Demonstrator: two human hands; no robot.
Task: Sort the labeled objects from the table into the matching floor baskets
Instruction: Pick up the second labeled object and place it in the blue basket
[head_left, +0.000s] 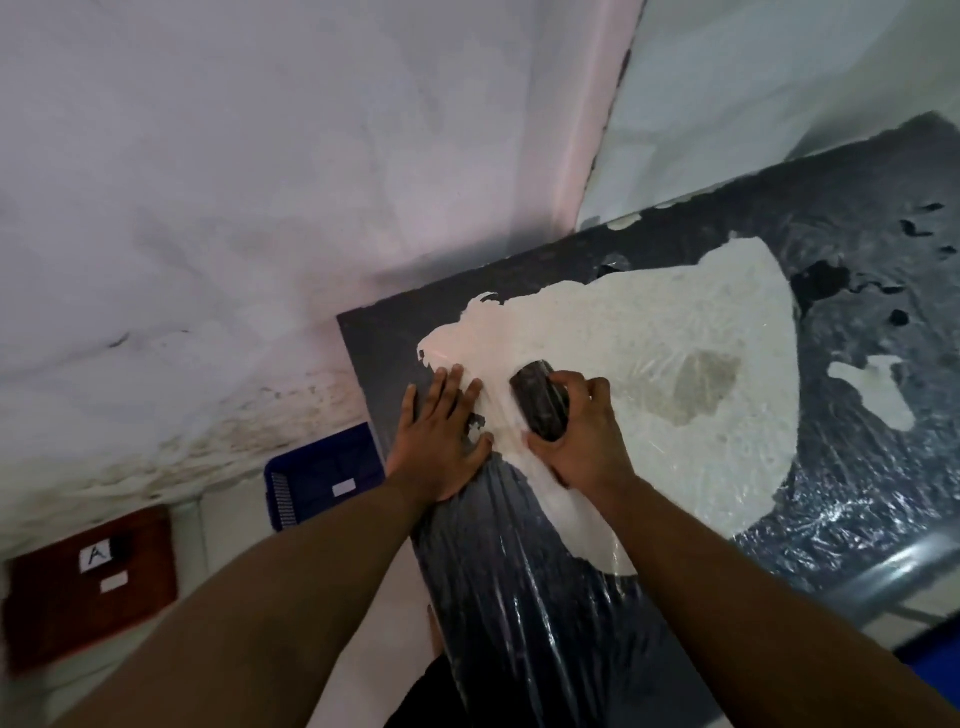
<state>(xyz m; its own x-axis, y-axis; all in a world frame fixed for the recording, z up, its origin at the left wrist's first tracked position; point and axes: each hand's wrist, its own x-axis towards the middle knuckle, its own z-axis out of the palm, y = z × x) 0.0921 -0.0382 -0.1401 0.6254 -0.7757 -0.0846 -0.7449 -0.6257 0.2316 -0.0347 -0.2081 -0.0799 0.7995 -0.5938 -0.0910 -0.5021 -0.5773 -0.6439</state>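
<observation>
Your right hand (574, 426) is clenched round a dark cylindrical object (540, 402) that lies on the surface (857, 249) near its left edge — fingers over the top, thumb at the near end. No label is legible on it from this view, so read the label before you commit to a basket. Lift it straight up; the plastic film over the surface is wrinkled and glossy, and dragging the object would likely snag it.

Your left hand (441, 431) lies flat and released on the surface, palm down, just beside the object on its left, holding nothing. It appears to steady the film — a sound practice while the right hand lifts.

Two baskets stand on the floor to your left: a red basket (62, 618) bearing a card marked "A", and a blue basket (317, 467) nearer the surface whose card is too small to read.
</observation>
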